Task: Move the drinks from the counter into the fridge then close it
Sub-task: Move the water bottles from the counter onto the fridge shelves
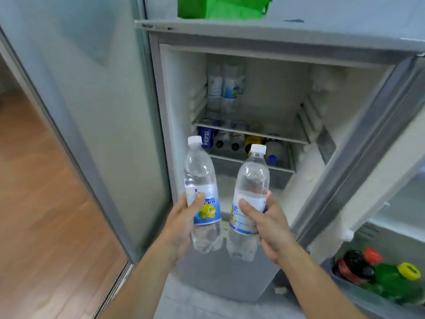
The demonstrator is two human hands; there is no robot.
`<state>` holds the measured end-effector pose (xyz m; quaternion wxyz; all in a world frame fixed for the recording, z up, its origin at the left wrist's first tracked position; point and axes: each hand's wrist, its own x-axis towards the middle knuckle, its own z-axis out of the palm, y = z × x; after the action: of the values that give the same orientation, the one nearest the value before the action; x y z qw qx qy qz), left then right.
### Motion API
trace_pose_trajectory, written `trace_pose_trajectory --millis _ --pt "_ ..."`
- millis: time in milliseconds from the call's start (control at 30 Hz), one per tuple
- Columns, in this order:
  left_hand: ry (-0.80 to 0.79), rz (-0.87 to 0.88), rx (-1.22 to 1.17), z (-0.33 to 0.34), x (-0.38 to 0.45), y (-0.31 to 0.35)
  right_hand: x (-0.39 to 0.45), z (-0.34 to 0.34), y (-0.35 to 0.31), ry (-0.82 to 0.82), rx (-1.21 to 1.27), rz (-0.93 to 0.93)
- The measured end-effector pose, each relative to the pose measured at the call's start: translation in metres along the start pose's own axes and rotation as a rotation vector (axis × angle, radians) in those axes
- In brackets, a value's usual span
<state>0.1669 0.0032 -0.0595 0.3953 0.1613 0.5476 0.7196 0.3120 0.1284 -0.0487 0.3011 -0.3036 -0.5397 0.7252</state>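
Before the open fridge (165,93), both hands occupied. Left hand (181,223) wrapped round the labelled waist of a clear lemon-label water bottle (202,194), thumb across the label, white cap up, bottle tilted slightly left. Right hand (268,223) gripping a second water bottle (249,196) the same way, thumb on the label, fingers curled behind. Bottle bases nearly touching between the hands; caps apart.

Ahead of and above the hands: wire shelf (250,128) carrying upright bottles (226,88) at its back left, open space to their right. Below that shelf, just beyond the caps, a Pepsi can (207,137) and several bottles lying on their sides. Right of the right hand, open fridge door (358,143) with door-bin bottles (377,270) red- and yellow-capped. Green bag (227,6) on top of the fridge.

Judged step: carrying two drinks in for placement. Advisable to load one at a time, left bottle first beside the standing group, set upright and released only once stable; keep the caps clear of the compartment roof. Door closing yet to come; counter out of view.
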Motion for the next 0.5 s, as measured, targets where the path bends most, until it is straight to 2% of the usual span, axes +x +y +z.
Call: trace_pose_trajectory --millis 133,367,500 --pt "-0.039 0.145 0.163 0.023 0.061 0.026 0.054 -0.004 -0.029 0.08 -0.063 -0.148" --pt "0.128 0.347 0.347 0.062 0.162 0.079 0.163 0.005 -0.073 0.183 -0.004 -0.313" --pt "0.19 0.407 0.345 0.083 0.211 0.107 0.221 0.017 -0.091 0.204 -0.004 -0.344"
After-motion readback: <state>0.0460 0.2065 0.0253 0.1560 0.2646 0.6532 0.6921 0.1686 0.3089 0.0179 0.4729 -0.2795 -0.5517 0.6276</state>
